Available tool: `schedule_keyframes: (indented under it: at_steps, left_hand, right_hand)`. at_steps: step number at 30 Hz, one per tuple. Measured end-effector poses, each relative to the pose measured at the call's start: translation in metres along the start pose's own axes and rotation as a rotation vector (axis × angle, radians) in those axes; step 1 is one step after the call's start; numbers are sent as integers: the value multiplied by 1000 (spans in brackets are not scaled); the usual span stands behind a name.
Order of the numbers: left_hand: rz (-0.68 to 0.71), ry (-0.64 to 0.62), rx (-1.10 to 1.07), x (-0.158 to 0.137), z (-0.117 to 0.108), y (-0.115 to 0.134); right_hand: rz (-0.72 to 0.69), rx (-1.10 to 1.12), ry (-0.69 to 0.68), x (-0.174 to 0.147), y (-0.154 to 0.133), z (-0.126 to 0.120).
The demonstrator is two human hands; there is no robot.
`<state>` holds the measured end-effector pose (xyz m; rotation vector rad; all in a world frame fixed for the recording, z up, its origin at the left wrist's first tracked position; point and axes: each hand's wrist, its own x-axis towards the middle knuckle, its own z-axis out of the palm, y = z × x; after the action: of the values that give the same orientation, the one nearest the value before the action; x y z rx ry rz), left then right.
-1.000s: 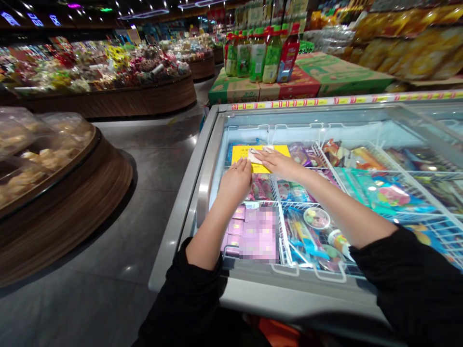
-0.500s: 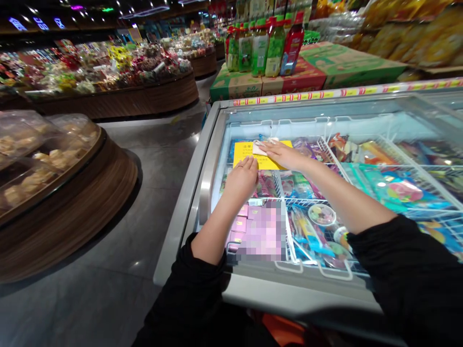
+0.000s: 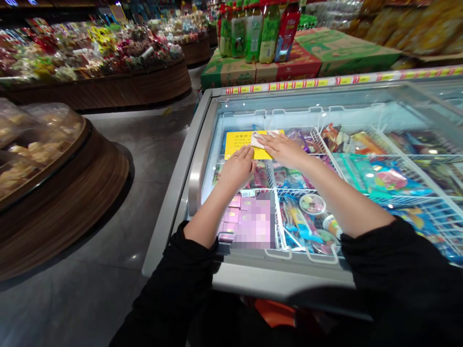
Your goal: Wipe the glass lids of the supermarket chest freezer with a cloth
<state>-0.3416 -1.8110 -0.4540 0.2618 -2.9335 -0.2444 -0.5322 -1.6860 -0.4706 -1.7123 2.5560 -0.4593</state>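
Observation:
A yellow sign (image 3: 237,140) with dark printed characters lies on the glass lid of a chest freezer (image 3: 202,180). My right hand (image 3: 284,148) presses a folded white cloth (image 3: 257,140) onto the sign, its fingers stretched over the cloth. Beside it, my left hand (image 3: 238,166) rests at the sign's lower edge, fingers extended and close together, holding nothing. Beneath the glass, wire baskets hold pink boxes (image 3: 231,214), ice cream cups (image 3: 312,204) and colourful frozen packs.
Bottles (image 3: 269,33) stand on printed cartons (image 3: 231,72) behind the freezer. A price strip (image 3: 289,86) runs along its back edge. Rounded wooden display stands (image 3: 54,193) with wrapped goods are to the left, across a grey tiled floor (image 3: 144,144).
The whole view has shifted a little, so the freezer sits slightly higher and further left. My right hand and the cloth have slid slightly right over the sign; my left hand follows slightly.

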Motion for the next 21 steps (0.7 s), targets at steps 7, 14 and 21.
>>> schedule_keyframes:
  at_steps: [7, 14, 21]
  left_hand:
    - [-11, -20, 3, 0, 1, 0]
    - [-5, -33, -15, -1, -3, -1]
    - [-26, -22, -37, -1, 0, -1]
  right_hand:
    - [132, -60, 39, -5, 28, -14]
    - [26, -21, 35, 27, 9, 5]
    - [22, 91, 23, -10, 35, -7]
